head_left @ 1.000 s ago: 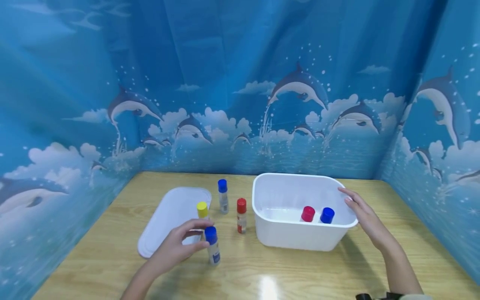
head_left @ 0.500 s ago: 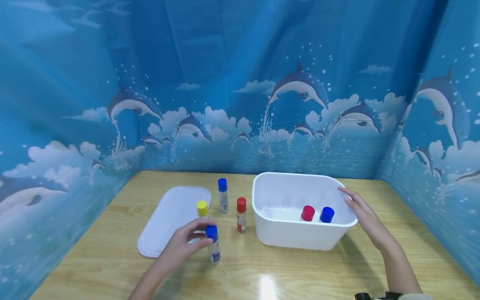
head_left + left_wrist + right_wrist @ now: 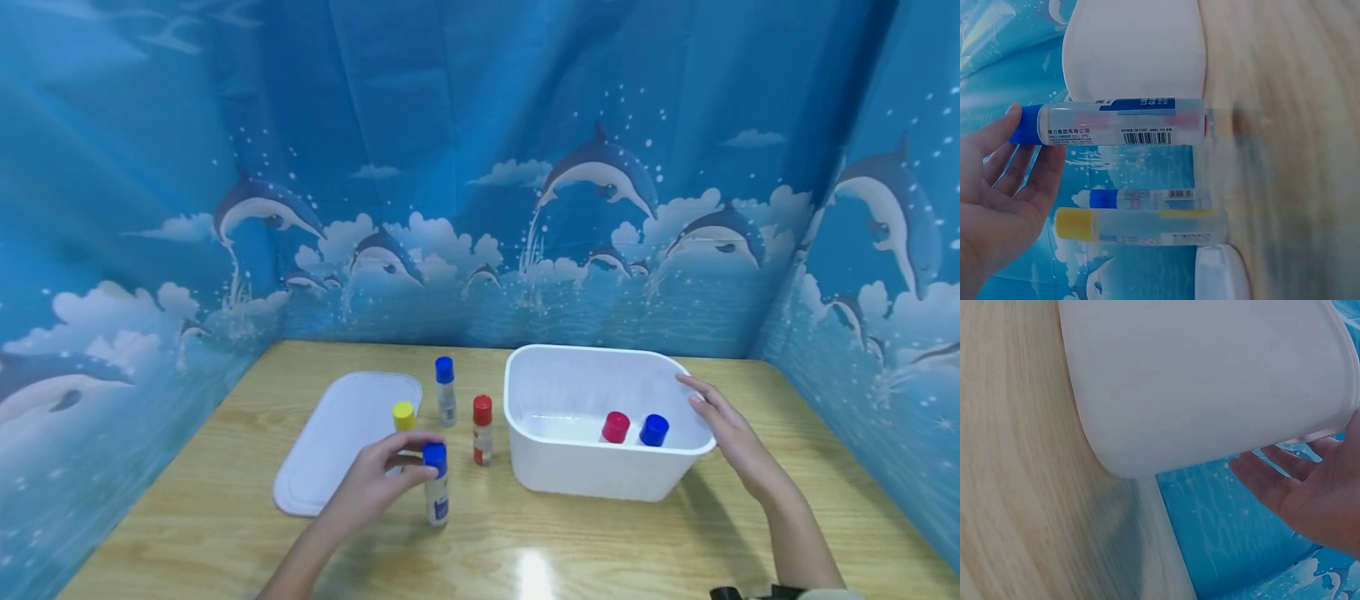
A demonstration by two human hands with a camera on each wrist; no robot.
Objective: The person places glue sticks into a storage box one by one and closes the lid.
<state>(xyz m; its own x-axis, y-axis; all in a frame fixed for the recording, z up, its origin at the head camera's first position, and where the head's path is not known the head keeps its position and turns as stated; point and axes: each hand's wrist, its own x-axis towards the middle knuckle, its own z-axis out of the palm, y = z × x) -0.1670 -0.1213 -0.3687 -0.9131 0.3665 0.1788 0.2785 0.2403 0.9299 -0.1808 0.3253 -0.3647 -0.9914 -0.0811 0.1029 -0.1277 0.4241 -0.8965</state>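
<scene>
My left hand (image 3: pixel 378 475) pinches the blue cap of a clear glue bottle (image 3: pixel 437 498), thumb on one side and fingers on the other. In the left wrist view this glue bottle (image 3: pixel 1122 123) shows its barcode; I cannot tell whether its base touches the table. A yellow-capped bottle (image 3: pixel 403 415) stands just behind the hand, partly hidden by it. Further back are another blue-capped bottle (image 3: pixel 446 392) and a red-capped bottle (image 3: pixel 482 429). My right hand (image 3: pixel 727 429) holds the right rim of a white bin (image 3: pixel 585 475), thumb over the edge and fingers against the outer wall.
Inside the bin stand a red-capped bottle (image 3: pixel 616 427) and a blue-capped bottle (image 3: pixel 654 430), their lower parts hidden by the front wall. A white lid (image 3: pixel 341 433) lies at the left of the wooden table (image 3: pixel 600 550). A dolphin-print curtain (image 3: pixel 450 167) surrounds the table.
My left hand has closed in on the blue cap, and the glue bottle has shifted slightly to the right. The right hand and the bin have stayed in place.
</scene>
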